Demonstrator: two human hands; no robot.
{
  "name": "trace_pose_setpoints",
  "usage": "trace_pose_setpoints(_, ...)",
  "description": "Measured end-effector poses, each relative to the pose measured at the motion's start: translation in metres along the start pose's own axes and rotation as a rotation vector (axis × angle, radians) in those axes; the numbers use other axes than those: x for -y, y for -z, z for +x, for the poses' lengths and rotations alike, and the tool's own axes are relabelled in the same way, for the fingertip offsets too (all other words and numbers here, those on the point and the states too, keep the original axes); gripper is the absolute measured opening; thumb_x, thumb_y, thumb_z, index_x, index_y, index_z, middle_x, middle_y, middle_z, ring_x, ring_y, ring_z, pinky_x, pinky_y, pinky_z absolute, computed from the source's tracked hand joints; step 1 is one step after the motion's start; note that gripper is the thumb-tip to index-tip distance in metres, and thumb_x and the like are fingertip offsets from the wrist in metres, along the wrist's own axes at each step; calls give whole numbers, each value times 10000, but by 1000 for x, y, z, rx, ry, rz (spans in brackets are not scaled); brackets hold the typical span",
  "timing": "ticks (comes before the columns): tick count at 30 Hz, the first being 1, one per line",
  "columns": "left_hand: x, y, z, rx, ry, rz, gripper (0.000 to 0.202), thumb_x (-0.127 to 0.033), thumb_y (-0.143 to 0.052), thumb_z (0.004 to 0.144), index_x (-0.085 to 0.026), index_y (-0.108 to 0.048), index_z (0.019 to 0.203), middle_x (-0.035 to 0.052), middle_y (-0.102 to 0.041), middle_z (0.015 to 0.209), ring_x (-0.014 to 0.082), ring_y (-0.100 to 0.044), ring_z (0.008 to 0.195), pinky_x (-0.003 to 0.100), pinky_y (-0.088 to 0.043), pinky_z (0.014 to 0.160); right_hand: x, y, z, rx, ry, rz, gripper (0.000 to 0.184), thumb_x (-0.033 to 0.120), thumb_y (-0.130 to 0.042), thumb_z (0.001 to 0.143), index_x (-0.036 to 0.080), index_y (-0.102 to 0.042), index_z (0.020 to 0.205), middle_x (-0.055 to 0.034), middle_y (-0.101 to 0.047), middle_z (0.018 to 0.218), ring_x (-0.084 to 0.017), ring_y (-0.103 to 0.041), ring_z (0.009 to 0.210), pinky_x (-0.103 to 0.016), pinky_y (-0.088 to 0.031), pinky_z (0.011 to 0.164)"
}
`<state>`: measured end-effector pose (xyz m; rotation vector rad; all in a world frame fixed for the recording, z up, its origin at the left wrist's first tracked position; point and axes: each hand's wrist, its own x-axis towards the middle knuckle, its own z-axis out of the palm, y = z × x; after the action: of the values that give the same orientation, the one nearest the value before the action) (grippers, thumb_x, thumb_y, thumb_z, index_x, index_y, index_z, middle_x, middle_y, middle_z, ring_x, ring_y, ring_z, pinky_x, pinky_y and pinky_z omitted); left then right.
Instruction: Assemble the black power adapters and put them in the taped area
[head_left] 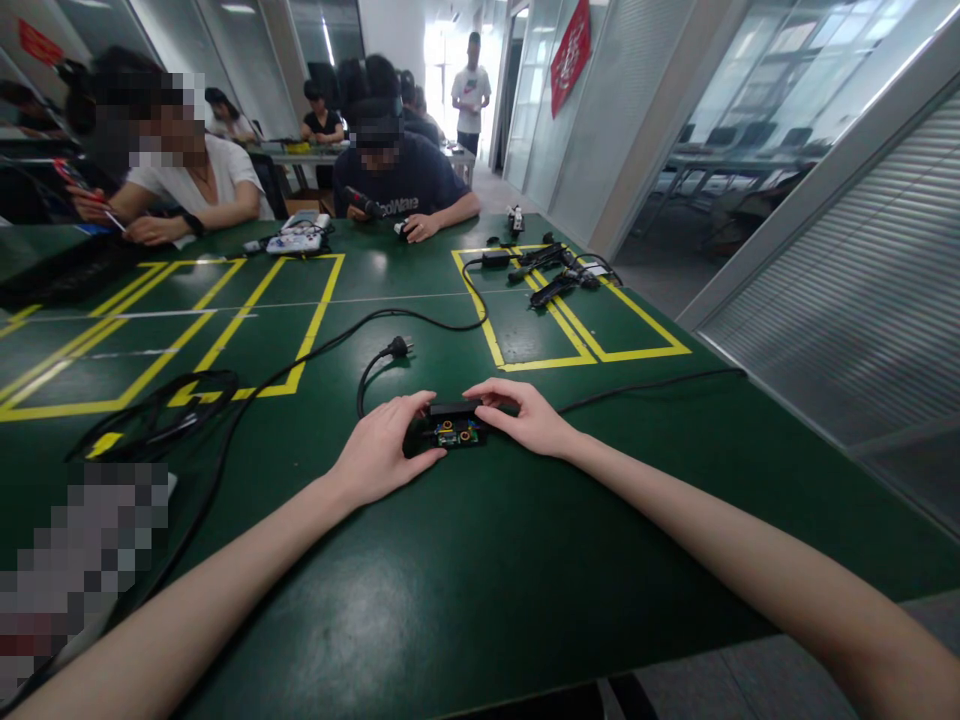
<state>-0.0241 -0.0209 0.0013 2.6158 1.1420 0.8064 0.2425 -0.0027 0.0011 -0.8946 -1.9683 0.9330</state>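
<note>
An opened power adapter [457, 434] is on the green table in front of me, its circuit board and copper-coloured coils exposed. My left hand [386, 445] curls around its left end, thumb at the near edge and fingers at the far edge. A black cover piece [453, 409] stands tilted along the adapter's far side. My right hand [529, 415] pinches the right end of that cover between thumb and fingers. A short black cord with a plug [399, 347] lies beyond my left hand. Another thin cable [652, 384] runs off to the right.
A long black cable [360, 322] crosses the table to a second adapter [495, 259]. Coiled cable [161, 415] lies left, near a blurred-out flat object [82, 580]. Black parts [555, 285] lie inside yellow tape outlines. Two people work across the table.
</note>
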Motion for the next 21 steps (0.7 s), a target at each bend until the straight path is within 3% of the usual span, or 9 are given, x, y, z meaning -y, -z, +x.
trace_pose_setpoints(8, -1, 2, -1, 17, -71, -64, 421, -332, -719, 906, -211, -552, 1274, 86, -690, 1181, 232, -704, 1041, 359, -586, 897, 0, 0, -1, 50, 184, -64, 111, 260, -682, 919, 181, -739, 972, -81, -695, 1030, -196, -671, 931, -370, -568, 860)
trace_pose_setpoints(12, -3, 3, 0, 45, -98, -54, 274, -312, -691, 930, -205, -599, 1165, 74, -701, 1131, 220, -696, 1014, 348, -575, 888, 1, 0, -2, 82, 203, -106, 110, 238, -665, 923, 184, -730, 993, -89, -687, 1057, -200, -676, 964, -362, -571, 854)
trace_pose_setpoints(21, -5, 4, 2, 90, -105, -41, 223, -358, -587, 977, -185, -588, 1117, 86, -711, 1054, 239, -679, 949, 384, -561, 855, 2, -9, -5, 177, 350, -420, 464, 245, -713, 827, 180, -614, 1276, -121, -705, 1135, -256, -643, 1014, -408, -548, 890)
